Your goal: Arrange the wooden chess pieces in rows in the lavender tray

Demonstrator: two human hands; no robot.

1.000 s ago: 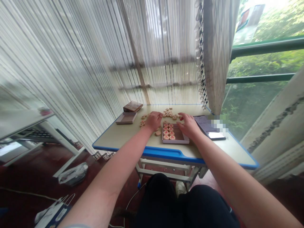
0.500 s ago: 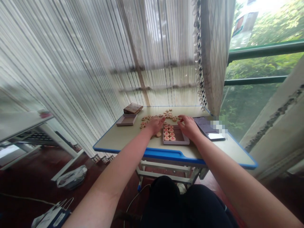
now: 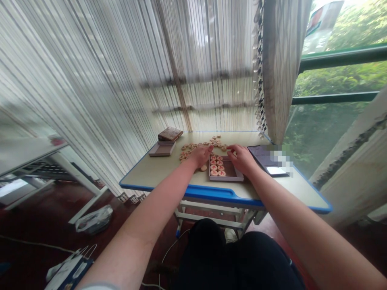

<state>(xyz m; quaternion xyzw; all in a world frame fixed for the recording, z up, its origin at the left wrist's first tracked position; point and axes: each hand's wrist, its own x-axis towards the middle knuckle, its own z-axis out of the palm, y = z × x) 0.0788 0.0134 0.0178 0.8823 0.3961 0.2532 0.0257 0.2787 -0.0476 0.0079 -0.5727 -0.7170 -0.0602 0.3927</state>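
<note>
An open shallow box (image 3: 232, 178) lies near the table's front, with two columns of round wooden xiangqi pieces (image 3: 221, 173) marked in red along its left side. My left hand (image 3: 202, 156) is at the box's left edge, closed with the thumb on top; its other fingers are mostly hidden. One loose xiangqi piece (image 3: 203, 168) lies just below that hand. Over the box's far right corner is my right hand (image 3: 242, 157), fingers bent and apart, the fingertips near a loose piece (image 3: 224, 148). More loose pieces (image 3: 215, 142) are scattered behind both hands.
A box lid or second tray (image 3: 162, 149) and a brown patterned box (image 3: 170, 134) sit at the table's back left. A phone (image 3: 266, 160) lies right of my right hand. The table (image 3: 145, 171) has a blue rim. String curtains (image 3: 211, 117) hang behind it.
The camera view has shifted slightly. My right hand's index finger is straighter and further from the thumb than before. My left hand stays beside the box, and the rows of pieces look the same.
</note>
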